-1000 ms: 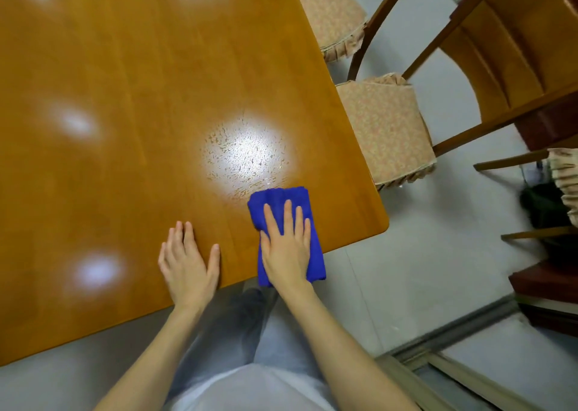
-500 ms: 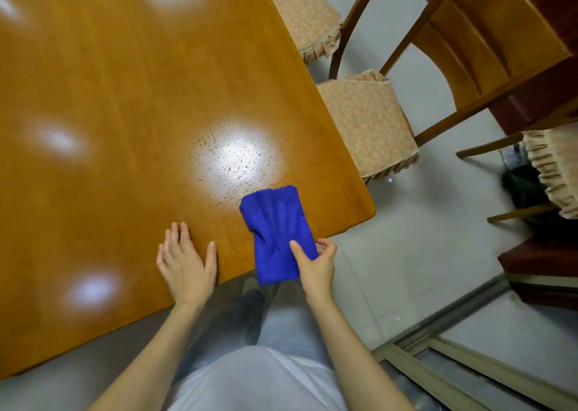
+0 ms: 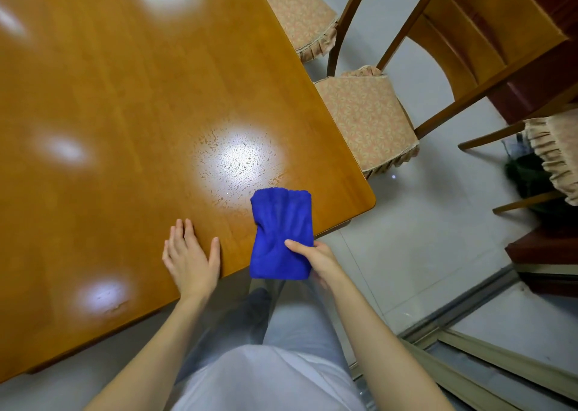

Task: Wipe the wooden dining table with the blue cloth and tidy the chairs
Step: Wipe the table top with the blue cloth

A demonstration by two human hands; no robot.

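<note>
The folded blue cloth [image 3: 281, 232] lies half on the near right corner of the wooden dining table [image 3: 125, 98] and hangs over its near edge. My right hand [image 3: 312, 259] pinches the cloth's lower right side, thumb on top and fingers underneath. Flat on the table's near edge, just left of the cloth, rests my left hand [image 3: 189, 254] with straight fingers. A damp, streaked patch shines on the wood just beyond the cloth.
Two chairs with beige cushions [image 3: 366, 120] [image 3: 300, 10] stand along the table's right side, seats partly under it. A third cushioned chair [image 3: 556, 151] stands apart at the far right. Dark red furniture [image 3: 544, 254] and a floor door track [image 3: 469, 348] lie to the right.
My right hand has lifted off the top of the cloth and slid back to its near right side, where it now pinches it. The left hand stays in place.
</note>
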